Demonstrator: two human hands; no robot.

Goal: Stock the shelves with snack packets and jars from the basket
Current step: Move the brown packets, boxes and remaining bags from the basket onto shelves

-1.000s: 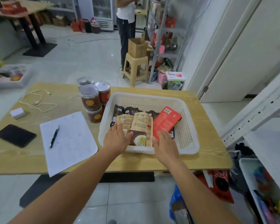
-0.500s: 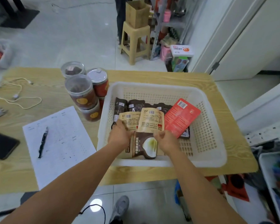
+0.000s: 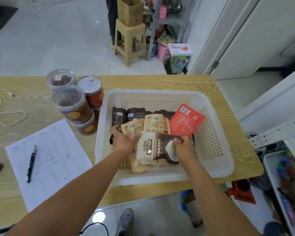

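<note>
I read red "NFC" on the white box; the smaller line beneath is beyond me. The front packet carries large Chinese characters running sideways, too soft for me to spell out. Barcodes sit on the beige packets and the red packet, digits illegible. The sheet on the bench shows only faint print.
</note>
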